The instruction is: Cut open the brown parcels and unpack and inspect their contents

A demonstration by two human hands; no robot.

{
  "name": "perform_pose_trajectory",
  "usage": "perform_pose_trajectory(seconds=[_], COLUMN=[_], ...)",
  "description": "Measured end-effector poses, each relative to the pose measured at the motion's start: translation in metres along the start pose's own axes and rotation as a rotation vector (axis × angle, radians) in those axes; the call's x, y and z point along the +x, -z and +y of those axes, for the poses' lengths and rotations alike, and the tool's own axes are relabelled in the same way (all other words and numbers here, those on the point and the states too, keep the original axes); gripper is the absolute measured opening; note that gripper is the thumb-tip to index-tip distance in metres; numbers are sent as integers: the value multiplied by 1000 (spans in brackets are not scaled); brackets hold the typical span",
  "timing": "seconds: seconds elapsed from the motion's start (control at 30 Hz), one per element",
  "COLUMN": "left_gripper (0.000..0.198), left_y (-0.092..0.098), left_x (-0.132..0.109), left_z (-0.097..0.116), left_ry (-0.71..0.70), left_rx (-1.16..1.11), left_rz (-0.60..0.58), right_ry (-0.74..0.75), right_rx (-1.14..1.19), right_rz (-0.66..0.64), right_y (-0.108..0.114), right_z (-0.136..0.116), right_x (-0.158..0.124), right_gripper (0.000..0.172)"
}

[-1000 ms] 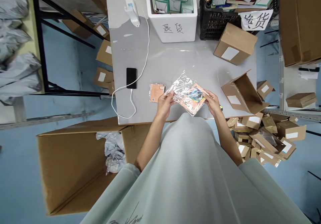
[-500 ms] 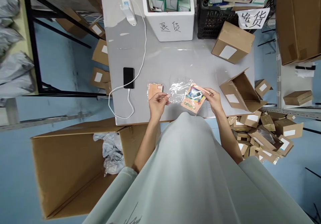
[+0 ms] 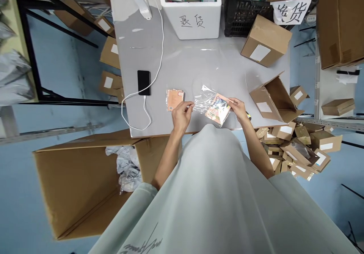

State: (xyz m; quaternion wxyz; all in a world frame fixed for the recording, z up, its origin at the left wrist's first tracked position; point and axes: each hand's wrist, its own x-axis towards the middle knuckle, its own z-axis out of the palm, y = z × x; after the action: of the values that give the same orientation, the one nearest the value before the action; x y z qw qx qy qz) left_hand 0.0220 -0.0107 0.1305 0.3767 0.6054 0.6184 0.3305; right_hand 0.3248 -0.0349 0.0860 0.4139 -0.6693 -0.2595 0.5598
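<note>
Black rectangular phone (image 3: 143, 82) is lying on the grey table (image 3: 199, 64), small pink packet (image 3: 174, 98) right of it. Left hand (image 3: 181, 114) is pinching a clear plastic sleeve (image 3: 203, 100), and right hand (image 3: 238, 109) is gripping the colourful pink card (image 3: 218, 109), both by the table's front edge.

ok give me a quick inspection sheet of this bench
surface: grey table, glossy
job's things: clear plastic sleeve and pink packet held over the near edge; second pink packet lying flat beside them
clutter: white foam box, black crate, closed cardboard box, open cardboard box
hands: left hand pinches the sleeve; right hand holds the packet
cables: white cable plugged into black phone
surroundings: large open carton and pile of small boxes on the floor
</note>
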Motion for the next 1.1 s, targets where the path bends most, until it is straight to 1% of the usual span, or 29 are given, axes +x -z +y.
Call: perform_pose_trajectory(seconds=[0.07,0.13,0.2,0.27,0.37,0.43,0.47,0.53,0.6,0.67,0.77,0.87,1.0,1.07,1.1], left_gripper=[21,18,18,20,25,26,26,23,20,19,17,15,15,25,26], left_y=[-3,-7,-13,-18,-26,-32,-34,-39,-44,-46,-48,-49,-57,-61,-63], left_x=[-1,-4,-9,-14,-16,-13,-11,-7,-6,-9,-16,-20,-7,3,7], left_z=[-1,-2,-3,-4,-7,-8,-9,-9,-8,-8,-9,-11,-17,-23,-26], left_ry=[-69,-116,-122,-123,-119,-86,-74,-84,-120,-133,-112,-60,113,217,258], left_rx=[30,38,27,13,31,70,85,88,78,88,120,121,210,260,270], left_rz=[-22,-62,-146,-239,-331,-372,-393,-438,-473,-493,-498,-424,-276,-260,-268], right_ry=[-30,-49,-55,-46,-19,24,45,57,13,-40,-79,-78,-12,-2,-1], right_rx=[-24,-53,-96,-167,-341,-448,-477,-489,-498,-554,-638,-620,-513,-473,-477], right_rz=[-8,-18,-20,8,76,93,70,-29,-156,-238,-291,-323,-358,-364,-356], right_y=[-2,-6,-11,-18,-31,-40,-44,-50,-56,-60,-65,-69,-72,-72,-70], right_z=[11,21,28,32,31,27,24,18,12,7,4,7,12,12,11], right_x=[9,17,25,32,37,34,30,20,9,0,-4,-4,-6,-8,-8], right_gripper=[68,61,52,46,48,46,41,34,39,39,29,22,18,17,18])
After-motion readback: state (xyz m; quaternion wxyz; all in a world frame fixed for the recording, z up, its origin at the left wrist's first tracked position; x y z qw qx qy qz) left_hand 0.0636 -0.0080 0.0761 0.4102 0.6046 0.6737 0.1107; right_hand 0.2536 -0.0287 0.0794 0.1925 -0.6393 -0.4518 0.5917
